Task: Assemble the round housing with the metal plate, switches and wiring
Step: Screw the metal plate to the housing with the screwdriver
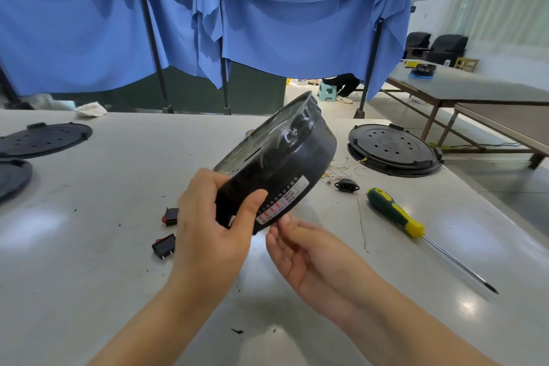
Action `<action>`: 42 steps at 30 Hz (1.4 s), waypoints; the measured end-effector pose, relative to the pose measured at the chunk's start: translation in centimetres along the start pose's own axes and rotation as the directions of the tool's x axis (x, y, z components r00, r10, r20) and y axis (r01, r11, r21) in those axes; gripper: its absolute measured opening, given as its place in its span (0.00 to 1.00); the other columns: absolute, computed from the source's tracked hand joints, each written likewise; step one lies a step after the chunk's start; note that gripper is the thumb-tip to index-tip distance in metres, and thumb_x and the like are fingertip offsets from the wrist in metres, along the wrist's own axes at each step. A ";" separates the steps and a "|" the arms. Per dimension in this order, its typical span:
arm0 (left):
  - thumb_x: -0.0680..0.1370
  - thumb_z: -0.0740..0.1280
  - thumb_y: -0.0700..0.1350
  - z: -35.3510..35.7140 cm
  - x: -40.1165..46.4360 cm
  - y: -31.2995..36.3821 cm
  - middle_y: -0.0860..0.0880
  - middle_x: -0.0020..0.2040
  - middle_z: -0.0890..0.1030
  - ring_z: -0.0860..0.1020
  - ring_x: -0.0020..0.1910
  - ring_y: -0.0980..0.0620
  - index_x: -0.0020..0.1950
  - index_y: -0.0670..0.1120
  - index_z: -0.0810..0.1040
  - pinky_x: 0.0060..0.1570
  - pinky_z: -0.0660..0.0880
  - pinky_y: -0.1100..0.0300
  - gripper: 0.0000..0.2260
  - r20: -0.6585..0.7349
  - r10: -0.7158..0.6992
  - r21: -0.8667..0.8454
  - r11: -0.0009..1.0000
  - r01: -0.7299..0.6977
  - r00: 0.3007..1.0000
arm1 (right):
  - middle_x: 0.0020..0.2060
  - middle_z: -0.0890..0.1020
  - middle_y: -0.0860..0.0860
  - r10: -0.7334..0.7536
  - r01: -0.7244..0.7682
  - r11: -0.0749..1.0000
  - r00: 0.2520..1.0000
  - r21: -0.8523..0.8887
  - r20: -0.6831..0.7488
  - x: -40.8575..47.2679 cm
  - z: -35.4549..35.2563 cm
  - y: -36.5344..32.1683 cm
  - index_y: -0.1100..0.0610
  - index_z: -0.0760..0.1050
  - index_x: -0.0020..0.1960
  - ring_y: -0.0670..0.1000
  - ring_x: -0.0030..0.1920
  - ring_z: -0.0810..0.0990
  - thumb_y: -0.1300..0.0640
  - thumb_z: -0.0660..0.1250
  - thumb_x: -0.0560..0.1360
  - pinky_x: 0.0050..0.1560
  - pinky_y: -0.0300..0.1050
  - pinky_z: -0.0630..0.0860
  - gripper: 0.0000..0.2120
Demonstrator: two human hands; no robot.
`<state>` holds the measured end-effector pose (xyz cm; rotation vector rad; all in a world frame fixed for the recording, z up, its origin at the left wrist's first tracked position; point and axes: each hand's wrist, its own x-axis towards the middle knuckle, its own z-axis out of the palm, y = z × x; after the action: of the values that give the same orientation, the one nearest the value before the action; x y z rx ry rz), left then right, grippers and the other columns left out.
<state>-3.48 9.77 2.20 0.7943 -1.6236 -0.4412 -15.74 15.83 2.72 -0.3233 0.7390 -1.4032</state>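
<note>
The round black housing (297,154) is tilted in the air above the table, its shiny metal plate (252,142) facing up and left. My left hand (214,217) grips its lower rim, thumb over the side wall beside a white label (282,199). My right hand (300,249) is palm up just below the housing, fingertips near the label edge. Two black rocker switches with red (170,216) (163,245) lie on the table left of my left hand. A black power socket (346,186) and thin loose wires (341,171) lie to the right.
A green and yellow screwdriver (398,214) lies at right, its shaft pointing toward the near right corner. A black perforated disc (393,145) sits at far right, two more discs (44,138) (12,175) at left. Blue curtains hang behind the white table (89,261).
</note>
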 end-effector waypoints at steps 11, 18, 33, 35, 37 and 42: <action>0.73 0.66 0.54 0.8 -0.7 -0.3 0.56 0.38 0.72 0.71 0.41 0.54 0.42 0.50 0.71 0.46 0.69 0.57 0.09 0.147 0.176 0.122 0.973 -0.194 0.973 | 0.33 0.79 0.59 0.199 -0.161 0.963 0.965 0.215 -0.170 -1.5 -0.9 0.0 0.69 0.78 0.42 0.53 0.29 0.81 0.68 0.65 0.75 0.31 0.43 0.81 0.06; 0.74 0.68 0.51 1.1 -0.9 -0.6 0.56 0.38 0.69 0.69 0.37 0.55 0.39 0.43 0.75 0.47 0.68 0.54 0.12 0.219 0.320 0.143 0.924 -0.355 0.922 | 0.37 0.82 0.59 0.233 -0.187 0.946 0.960 0.264 -0.153 -3.4 -2.1 -0.3 0.72 0.82 0.41 0.54 0.30 0.82 0.71 0.62 0.67 0.32 0.46 0.82 0.10; 0.72 0.68 0.53 1.2 -1.9 -0.2 0.56 0.35 0.72 0.70 0.34 0.54 0.38 0.48 0.75 0.37 0.63 0.59 0.09 0.523 0.350 0.202 0.835 -0.512 0.777 | 0.28 0.68 0.51 0.328 -0.302 0.831 0.944 0.468 0.027 -5.2 -3.2 0.2 0.58 0.66 0.52 0.51 0.22 0.69 0.63 0.62 0.66 0.22 0.42 0.71 0.15; 0.71 0.68 0.53 1.1 -1.9 -0.1 0.56 0.34 0.72 0.70 0.34 0.54 0.37 0.48 0.74 0.36 0.63 0.60 0.10 0.545 0.331 0.203 0.839 -0.505 0.770 | 0.28 0.68 0.51 0.337 -0.318 0.817 0.940 0.481 0.050 -5.3 -3.5 0.2 0.58 0.66 0.53 0.52 0.23 0.70 0.63 0.62 0.66 0.23 0.42 0.71 0.16; 0.71 0.67 0.53 0.9 -1.9 -0.1 0.56 0.34 0.71 0.69 0.33 0.54 0.36 0.49 0.73 0.36 0.64 0.61 0.10 0.567 0.318 0.199 0.842 -0.501 0.760 | 0.29 0.69 0.51 0.337 -0.329 0.805 0.938 0.493 0.076 -5.5 -3.9 0.2 0.59 0.66 0.54 0.52 0.23 0.70 0.63 0.62 0.66 0.24 0.42 0.71 0.17; 0.70 0.67 0.55 0.8 -2.0 0.0 0.57 0.34 0.70 0.68 0.33 0.55 0.36 0.51 0.73 0.34 0.67 0.60 0.10 0.613 0.300 0.198 0.837 -0.510 0.731 | 0.29 0.68 0.51 0.347 -0.342 0.834 0.935 0.432 0.070 -5.9 -4.6 -0.8 0.56 0.62 0.56 0.52 0.24 0.70 0.64 0.62 0.66 0.25 0.44 0.72 0.20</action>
<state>-4.17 11.06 0.58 0.5487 -2.4242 -0.0399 -19.26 22.36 1.41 0.1701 0.4396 -1.1817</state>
